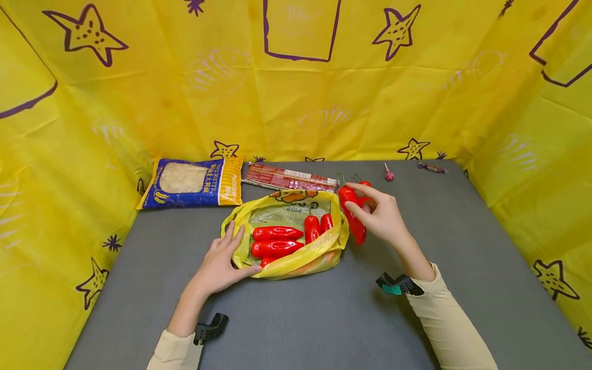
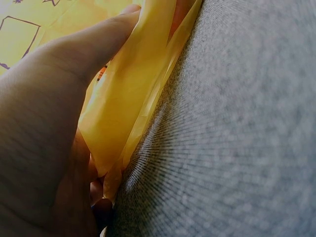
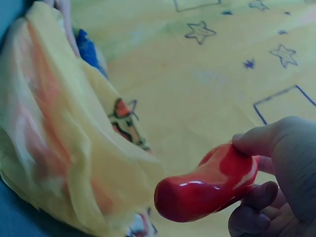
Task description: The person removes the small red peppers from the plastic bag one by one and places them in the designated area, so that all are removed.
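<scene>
A yellow plastic bag (image 1: 296, 252) lies open on the grey table (image 1: 324, 318), with several red peppers (image 1: 275, 241) inside. My left hand (image 1: 222, 262) holds the bag's left rim, thumb along the front edge; the left wrist view shows the thumb against the yellow plastic bag (image 2: 133, 94). Just right of the bag, my right hand (image 1: 381, 216) grips a red pepper (image 1: 352, 216), lifted beside the bag's mouth. In the right wrist view the glossy red pepper (image 3: 207, 190) sits between thumb and fingers (image 3: 256, 217), with the bag (image 3: 64, 133) to its left.
A blue-and-yellow food packet (image 1: 191, 182) and a long red wrapped pack (image 1: 290, 179) lie behind the bag. A small pink lollipop (image 1: 389, 174) and a wrapped sweet (image 1: 432, 168) rest at the back right. Yellow star-printed sheeting (image 1: 296, 82) walls the table on three sides.
</scene>
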Motion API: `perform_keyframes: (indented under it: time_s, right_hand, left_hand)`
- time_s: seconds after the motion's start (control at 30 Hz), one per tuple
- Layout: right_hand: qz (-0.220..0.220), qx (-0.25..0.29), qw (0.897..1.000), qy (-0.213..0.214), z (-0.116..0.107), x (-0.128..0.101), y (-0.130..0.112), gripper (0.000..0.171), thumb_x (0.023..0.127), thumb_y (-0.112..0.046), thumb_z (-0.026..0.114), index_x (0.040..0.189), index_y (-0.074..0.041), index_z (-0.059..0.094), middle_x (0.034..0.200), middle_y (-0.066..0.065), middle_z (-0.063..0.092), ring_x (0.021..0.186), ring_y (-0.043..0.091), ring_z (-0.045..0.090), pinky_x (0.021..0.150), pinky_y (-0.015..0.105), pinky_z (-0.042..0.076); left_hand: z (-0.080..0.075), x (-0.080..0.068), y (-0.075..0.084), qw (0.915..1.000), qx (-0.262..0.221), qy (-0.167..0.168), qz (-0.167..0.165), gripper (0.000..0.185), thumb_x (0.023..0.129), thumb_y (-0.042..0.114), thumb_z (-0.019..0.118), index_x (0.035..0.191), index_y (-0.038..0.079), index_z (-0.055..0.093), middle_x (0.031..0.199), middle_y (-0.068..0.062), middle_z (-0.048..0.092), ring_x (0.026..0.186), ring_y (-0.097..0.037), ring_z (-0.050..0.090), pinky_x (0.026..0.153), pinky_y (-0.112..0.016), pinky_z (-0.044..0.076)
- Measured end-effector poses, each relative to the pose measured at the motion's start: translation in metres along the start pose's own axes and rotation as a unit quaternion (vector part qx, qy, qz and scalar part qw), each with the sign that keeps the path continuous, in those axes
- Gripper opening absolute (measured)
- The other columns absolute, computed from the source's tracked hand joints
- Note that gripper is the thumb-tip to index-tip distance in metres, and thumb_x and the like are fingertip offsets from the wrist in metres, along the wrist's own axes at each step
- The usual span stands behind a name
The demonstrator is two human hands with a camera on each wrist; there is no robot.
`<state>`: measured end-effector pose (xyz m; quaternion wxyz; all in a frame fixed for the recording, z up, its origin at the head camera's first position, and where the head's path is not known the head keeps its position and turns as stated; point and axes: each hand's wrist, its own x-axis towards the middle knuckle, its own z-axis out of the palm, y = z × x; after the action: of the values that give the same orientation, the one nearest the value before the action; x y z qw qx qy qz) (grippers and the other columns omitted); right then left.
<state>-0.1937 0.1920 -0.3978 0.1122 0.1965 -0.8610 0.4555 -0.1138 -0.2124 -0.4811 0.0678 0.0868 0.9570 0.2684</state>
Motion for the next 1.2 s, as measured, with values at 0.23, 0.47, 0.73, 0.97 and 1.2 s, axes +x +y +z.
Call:
perform_keyframes:
  time_s: [0.23, 0.47, 0.73, 0.97, 1.2]
  right_hand:
    - [0.044, 0.006, 0.999, 0.024, -0.018, 0.006, 0.02, 0.043, 0.097, -0.013, 0.079, 0.138, -0.006, 0.071, 0.111, 0.024, 0.076, 0.06, 0.015, 0.058, 0.054, 0.017, 0.047]
    - [0.101, 0.0, 0.995, 0.024, -0.032, 0.007, 0.051, 0.047, 0.101, -0.023, 0.075, 0.144, -0.007, 0.067, 0.122, 0.025, 0.075, 0.078, 0.001, 0.063, 0.069, 0.01, 0.05]
    - [0.148, -0.012, 0.988, 0.047, -0.054, 0.003, 0.087, 0.047, 0.103, -0.028, 0.071, 0.145, -0.007, 0.066, 0.127, 0.027, 0.073, 0.089, -0.013, 0.059, 0.08, 0.005, 0.047]
    - [0.199, -0.016, 0.978, 0.054, -0.062, -0.003, 0.11, 0.05, 0.104, -0.035, 0.069, 0.147, -0.009, 0.064, 0.126, 0.028, 0.071, 0.088, -0.007, 0.059, 0.077, 0.007, 0.048]
    - [0.226, -0.027, 0.973, 0.044, -0.059, -0.007, 0.127, 0.052, 0.104, -0.037, 0.067, 0.148, -0.01, 0.063, 0.129, 0.03, 0.069, 0.109, 0.027, 0.064, 0.074, 0.008, 0.046]
  left_hand:
    - [0.0, 0.003, 0.0, 1.0, 0.002, 0.001, 0.002, 0.118, 0.084, 0.075, 0.074, 0.171, 0.017, 0.02, 0.179, -0.012, 0.002, 0.143, -0.044, 0.034, 0.11, -0.071, 0.038]
    - [0.001, 0.001, -0.001, 1.0, 0.001, 0.001, 0.004, 0.118, 0.084, 0.075, 0.074, 0.171, 0.017, 0.02, 0.179, -0.013, 0.002, 0.143, -0.044, 0.034, 0.11, -0.071, 0.038]
    - [0.001, 0.0, -0.001, 1.0, 0.003, 0.003, 0.005, 0.118, 0.084, 0.074, 0.075, 0.171, 0.016, 0.021, 0.179, -0.013, 0.003, 0.142, -0.044, 0.035, 0.109, -0.07, 0.038]
    - [0.001, 0.0, -0.002, 0.9999, 0.008, 0.005, 0.004, 0.118, 0.084, 0.076, 0.074, 0.171, 0.017, 0.021, 0.179, -0.012, 0.003, 0.142, -0.044, 0.035, 0.109, -0.07, 0.039]
    - [0.002, 0.0, -0.001, 1.0, 0.007, 0.005, 0.002, 0.118, 0.083, 0.076, 0.074, 0.171, 0.017, 0.021, 0.179, -0.012, 0.003, 0.142, -0.044, 0.035, 0.109, -0.07, 0.039]
